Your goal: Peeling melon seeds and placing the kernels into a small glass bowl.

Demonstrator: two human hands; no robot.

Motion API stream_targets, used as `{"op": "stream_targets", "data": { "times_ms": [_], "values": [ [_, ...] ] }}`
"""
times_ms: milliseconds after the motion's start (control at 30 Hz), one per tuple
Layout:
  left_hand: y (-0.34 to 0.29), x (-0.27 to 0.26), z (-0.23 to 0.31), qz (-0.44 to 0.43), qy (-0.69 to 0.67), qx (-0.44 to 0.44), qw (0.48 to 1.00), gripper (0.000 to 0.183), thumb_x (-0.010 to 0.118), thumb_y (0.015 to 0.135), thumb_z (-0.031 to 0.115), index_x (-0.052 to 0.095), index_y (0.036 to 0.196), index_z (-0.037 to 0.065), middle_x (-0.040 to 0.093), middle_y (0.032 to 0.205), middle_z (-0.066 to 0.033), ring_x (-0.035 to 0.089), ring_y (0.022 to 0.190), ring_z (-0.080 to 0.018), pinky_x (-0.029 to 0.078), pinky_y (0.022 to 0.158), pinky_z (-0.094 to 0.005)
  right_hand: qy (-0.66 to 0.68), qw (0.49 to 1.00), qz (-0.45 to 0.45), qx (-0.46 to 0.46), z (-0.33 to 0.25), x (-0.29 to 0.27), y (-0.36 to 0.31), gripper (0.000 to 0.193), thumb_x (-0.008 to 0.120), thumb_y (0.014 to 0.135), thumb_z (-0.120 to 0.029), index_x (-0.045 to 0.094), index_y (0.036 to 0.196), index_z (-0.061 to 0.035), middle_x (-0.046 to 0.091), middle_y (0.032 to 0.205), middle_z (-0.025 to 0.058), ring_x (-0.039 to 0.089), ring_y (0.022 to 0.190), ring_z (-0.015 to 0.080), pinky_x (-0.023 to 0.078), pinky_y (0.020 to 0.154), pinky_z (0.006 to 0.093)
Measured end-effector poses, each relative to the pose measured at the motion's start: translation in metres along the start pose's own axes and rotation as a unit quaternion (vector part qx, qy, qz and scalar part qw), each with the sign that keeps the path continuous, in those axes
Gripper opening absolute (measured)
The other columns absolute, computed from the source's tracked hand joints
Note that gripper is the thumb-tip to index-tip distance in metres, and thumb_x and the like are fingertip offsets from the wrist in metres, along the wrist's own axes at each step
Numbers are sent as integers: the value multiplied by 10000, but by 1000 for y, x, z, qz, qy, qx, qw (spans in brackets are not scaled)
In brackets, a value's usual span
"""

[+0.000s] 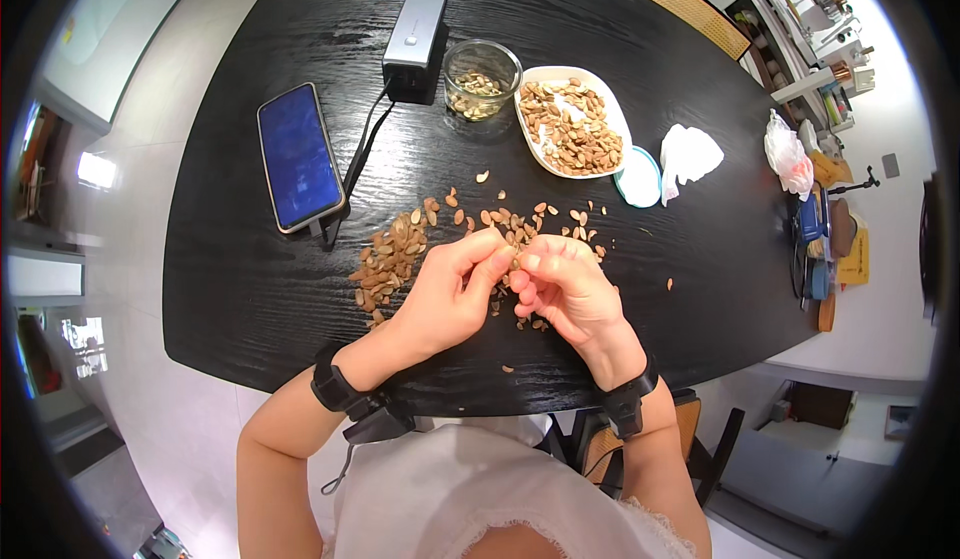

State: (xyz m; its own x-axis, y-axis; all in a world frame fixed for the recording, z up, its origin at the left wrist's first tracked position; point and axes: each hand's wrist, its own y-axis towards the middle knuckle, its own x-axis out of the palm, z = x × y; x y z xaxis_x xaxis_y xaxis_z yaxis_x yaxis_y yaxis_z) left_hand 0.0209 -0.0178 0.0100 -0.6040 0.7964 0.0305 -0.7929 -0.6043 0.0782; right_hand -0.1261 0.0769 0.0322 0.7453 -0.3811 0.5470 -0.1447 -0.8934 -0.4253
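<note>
Along the left edge of the table (230, 299), a phone (300, 157) is sitting tilted, and a heap of brown seeds (393, 259) is spreading toward the near edge. Anyone reading any labels?

– Nope. The phone is glowing plain blue, and the silver box (415, 31) over by the far edge is showing a pale mark I'm not managing to make out. What are the hands up to?

– Left hand (455, 284) is pressing thumb and forefinger together. Past it, nearer the far edge, a glass bowl (482, 84) is holding greenish pieces (478, 87). Between the fingertips, nearer the near edge, both hands are pinching what's looking like one seed (516, 255), mostly hidden. Right hand (575, 284) is pinching from its side, other fingers curling.

– So how are you rating that seed for handling?

– I'm guessing super light, stiff dry shell, kinda slick, and probably cracking if you're squeezing hard. I'd be gripping the narrow edges, not the flat faces.

– And rightward?

– White dish (611, 99) is carrying more seeds, a teal lid (638, 177) is lying just beside it, then a crumpled tissue (690, 159) is resting toward the right edge. I'm spotting no readable writing on any of them.
</note>
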Motion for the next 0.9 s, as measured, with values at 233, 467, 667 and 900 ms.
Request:
{"op": "stream_targets", "data": {
  "times_ms": [233,467,667,900],
  "values": [
    [2,-3,-1,-13,113,152,982,164,474,952,41,500,800,-16,455,703,-33,425,659,-109,359,601,-246,84,994,-23,62,3,-3,-1,124,616,884,-132,597,852,-14,645,785,97,616,600,123,586,620,315],
    [4,2,11,-3,-74,-3,997,205,457,995,133,500,830,19,466,760,13,397,673,-65,351,613,-221,-84,983,35,-157,6,15,-5,29,595,872,2,588,855,25,658,825,118,655,683,143,588,655,305],
    [6,1,4,7,-164,-56,985,231,424,1021,225,506,879,61,453,757,38,376,667,-31,325,600,-189,-266,907,93,-312,2,11,3,96,624,840,61,634,933,35,649,945,93,641,810,117,560,711,243],
    [6,3,3,-4,-179,-58,982,251,425,1022,232,491,857,55,445,740,39,363,652,-32,318,592,-190,-232,944,53,-228,-1,11,-3,114,636,853,37,698,949,43,655,937,84,627,798,103,532,688,214]
  ]
}}
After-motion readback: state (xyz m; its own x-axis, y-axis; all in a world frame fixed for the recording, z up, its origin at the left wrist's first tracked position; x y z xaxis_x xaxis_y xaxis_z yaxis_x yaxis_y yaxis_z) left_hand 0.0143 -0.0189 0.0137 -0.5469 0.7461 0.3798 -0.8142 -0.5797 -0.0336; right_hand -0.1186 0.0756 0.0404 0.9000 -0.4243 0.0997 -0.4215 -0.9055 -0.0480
